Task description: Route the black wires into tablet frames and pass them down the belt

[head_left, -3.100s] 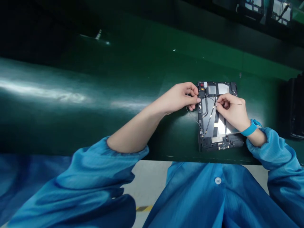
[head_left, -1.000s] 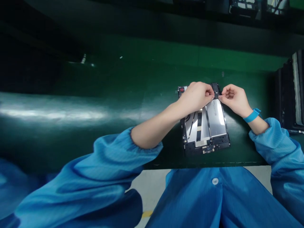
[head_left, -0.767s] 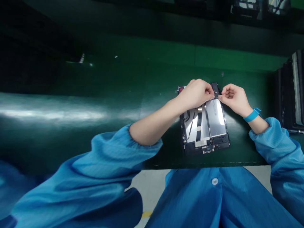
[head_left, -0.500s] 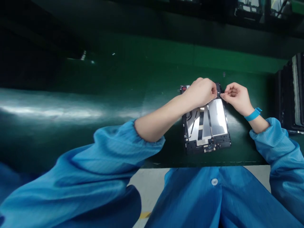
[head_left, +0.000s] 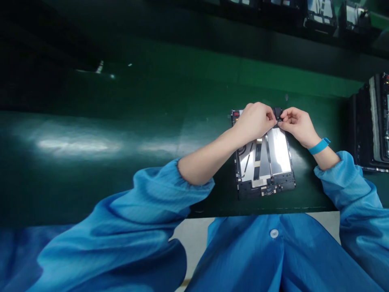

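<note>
An opened tablet (head_left: 281, 150) lies on the green work surface, its silvery battery, flat cables and black frame exposed. Over its far part my left hand (head_left: 257, 121) is bent, fingertips pinched together at the far right area of the device. My right hand (head_left: 296, 125) comes in from the right, thumb and forefinger pinched close beside the left fingertips. A blue wrist strap (head_left: 319, 146) is round my right wrist. Whatever sits between the fingertips of either hand is too small to make out. The left hand and forearm cover part of the tablet's upper middle.
A stack of dark panels or devices (head_left: 370, 125) stands at the right edge. Along the far shelf are several opened devices (head_left: 322, 14). Small bright scraps (head_left: 99, 67) lie at the far left of the green table (head_left: 146, 105).
My right hand has moved left, closing the gap to the left fingertips over the tablet's far right part. The left hand has shifted only slightly. The camera view has moved a little.
</note>
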Available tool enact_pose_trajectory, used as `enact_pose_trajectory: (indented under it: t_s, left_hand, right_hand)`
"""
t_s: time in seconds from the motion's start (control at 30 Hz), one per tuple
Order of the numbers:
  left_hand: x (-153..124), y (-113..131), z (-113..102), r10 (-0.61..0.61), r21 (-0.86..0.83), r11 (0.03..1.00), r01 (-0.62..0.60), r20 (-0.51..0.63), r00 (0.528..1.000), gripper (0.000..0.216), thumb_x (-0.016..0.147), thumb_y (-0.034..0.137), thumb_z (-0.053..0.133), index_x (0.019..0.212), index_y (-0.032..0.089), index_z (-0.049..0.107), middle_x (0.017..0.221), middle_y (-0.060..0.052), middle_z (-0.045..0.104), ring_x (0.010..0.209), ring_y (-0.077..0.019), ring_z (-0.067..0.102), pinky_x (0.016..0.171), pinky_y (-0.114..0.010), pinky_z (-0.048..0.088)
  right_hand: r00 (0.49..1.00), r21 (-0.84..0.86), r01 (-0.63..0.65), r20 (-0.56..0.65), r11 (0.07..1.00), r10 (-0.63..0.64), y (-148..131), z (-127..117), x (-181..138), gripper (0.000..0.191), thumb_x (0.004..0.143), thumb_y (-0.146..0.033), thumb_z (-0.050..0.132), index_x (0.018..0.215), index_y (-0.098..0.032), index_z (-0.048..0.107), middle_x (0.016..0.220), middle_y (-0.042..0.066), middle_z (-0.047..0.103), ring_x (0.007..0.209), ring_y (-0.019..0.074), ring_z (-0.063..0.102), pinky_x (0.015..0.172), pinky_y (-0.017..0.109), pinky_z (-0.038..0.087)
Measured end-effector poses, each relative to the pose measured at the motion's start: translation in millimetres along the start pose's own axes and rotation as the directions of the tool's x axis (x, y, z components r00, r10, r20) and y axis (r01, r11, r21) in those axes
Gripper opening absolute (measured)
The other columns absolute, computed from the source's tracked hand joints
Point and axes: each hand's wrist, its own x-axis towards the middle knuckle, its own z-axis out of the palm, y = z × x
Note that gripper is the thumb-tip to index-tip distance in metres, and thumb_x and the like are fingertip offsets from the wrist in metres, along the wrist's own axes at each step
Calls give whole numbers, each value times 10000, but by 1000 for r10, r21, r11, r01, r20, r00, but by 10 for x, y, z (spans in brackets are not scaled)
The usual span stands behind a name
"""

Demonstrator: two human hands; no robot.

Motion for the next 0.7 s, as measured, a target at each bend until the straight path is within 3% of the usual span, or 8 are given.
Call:
enact_pose_trajectory:
  t_s: [0.33,0.7]
  left_hand:
    - [-4,-13,19,21,12,1000,-21,-16,1000,149,889,187,656,849,153,795,763,-43,743,818,-229,696,893,-370,505]
    - [26,-5,56,8,-24,1000,-8,-10,1000,98,852,152,664,788,165,738,721,-26,685,808,-231,667,887,-375,482]
  right_hand:
    - [999,92,-34,18,995,33,-28,-49,-17,366,611,-320,878,854,-198,633,752,-50,591,698,101,559,668,254,467]
    - [1000,-86,-6,-13,996,5,-147,-3,-5,194,663,-211,726,796,-203,585,715,-61,575,635,93,532,612,256,413]
